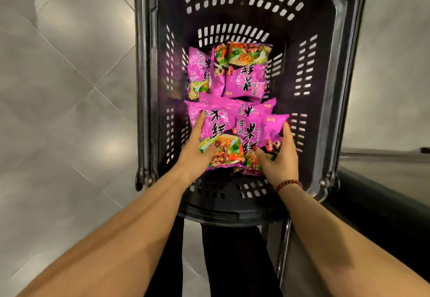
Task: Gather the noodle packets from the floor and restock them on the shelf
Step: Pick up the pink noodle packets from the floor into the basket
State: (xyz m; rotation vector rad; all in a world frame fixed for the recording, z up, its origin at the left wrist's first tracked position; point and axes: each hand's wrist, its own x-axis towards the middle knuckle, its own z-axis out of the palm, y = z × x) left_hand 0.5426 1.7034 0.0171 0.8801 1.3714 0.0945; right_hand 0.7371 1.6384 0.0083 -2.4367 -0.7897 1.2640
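**Two hands on the noodle packets in the basket**

A black basket [325, 75] with slotted walls fills the middle of the frame. Its rim stands high all round the hands. The far part of the basket, at the top of the frame, has bare room. Open grey floor [69, 87] lies to the left. A dark low ledge [384, 203] sits close by the basket at the lower right.

The noodle packets [244, 80] are bright purple, with pictures of food. Big black letters on them read 过桥米线. A small yellow label in the corner is too small to read.

All the packets lie piled in the bottom of the basket, some on top of others.

The left hand [195, 154] holds the left side of a near packet, thumb on its lower edge. The right hand [281, 159] wraps around the right side of the packet beside it. A bead bracelet [287, 185] is on the right wrist.
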